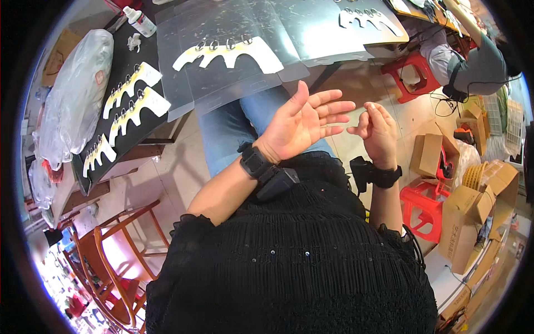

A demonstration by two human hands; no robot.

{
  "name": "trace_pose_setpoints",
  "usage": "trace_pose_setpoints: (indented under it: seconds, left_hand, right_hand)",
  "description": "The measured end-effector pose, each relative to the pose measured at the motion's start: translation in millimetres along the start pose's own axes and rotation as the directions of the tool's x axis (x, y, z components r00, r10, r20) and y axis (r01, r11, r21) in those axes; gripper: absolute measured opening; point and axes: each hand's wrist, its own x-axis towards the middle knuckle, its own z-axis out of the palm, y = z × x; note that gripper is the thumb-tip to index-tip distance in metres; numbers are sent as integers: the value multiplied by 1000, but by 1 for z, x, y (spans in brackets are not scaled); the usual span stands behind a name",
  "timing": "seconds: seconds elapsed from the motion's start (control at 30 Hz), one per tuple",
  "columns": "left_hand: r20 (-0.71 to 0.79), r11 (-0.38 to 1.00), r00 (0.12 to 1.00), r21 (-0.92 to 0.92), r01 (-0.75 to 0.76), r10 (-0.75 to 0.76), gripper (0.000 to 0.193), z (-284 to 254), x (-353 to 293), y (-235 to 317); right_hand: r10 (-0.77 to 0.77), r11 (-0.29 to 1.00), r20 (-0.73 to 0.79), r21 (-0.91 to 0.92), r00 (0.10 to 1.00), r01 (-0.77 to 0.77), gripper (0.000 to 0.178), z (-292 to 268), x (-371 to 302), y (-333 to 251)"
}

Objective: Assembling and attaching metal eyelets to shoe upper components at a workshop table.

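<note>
My left hand [303, 122] is held palm up over my lap, its fingers spread and nothing in it. Close to its fingertips, my right hand [380, 132] is closed with the fingertips drawn together; whatever it may pinch is too small to make out. Beyond both hands, a white arched card [253, 53] with a yellowish strip lies on a clear plastic sheet [222, 92]. Several dark rings [230, 43] stand along its upper edge. Similar ringed cards lie to the left, one [139, 114] nearest the table corner side. Neither hand touches a card.
A black table [130, 55] carries a white bottle [140, 22] and a large clear plastic bag [83, 94]. Another arched card [370, 21] lies far right. A co-worker [478, 67] sits there by a red stool [411, 78]. Cardboard boxes [464, 222] stand right; a wooden chair [119, 261], lower left.
</note>
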Motion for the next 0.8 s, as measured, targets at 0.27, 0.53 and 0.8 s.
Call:
trace_pose_setpoints:
  seconds: [0.27,0.53,0.8]
  left_hand:
    - [-3,1000,1000,-12,26,-26,77,-4,0,-5]
    - [-23,999,999,-22,40,-40,76,-8,2,-7]
    - [-29,999,998,-8,53,-53,75,-10,2,-9]
  right_hand:
    - [-18,999,264,-27,964,26,20,-22,3,7]
    - [3,1000,-42,20,999,-2,17,6,-2,5]
    - [56,998,26,-43,998,-55,21,-13,3,10]
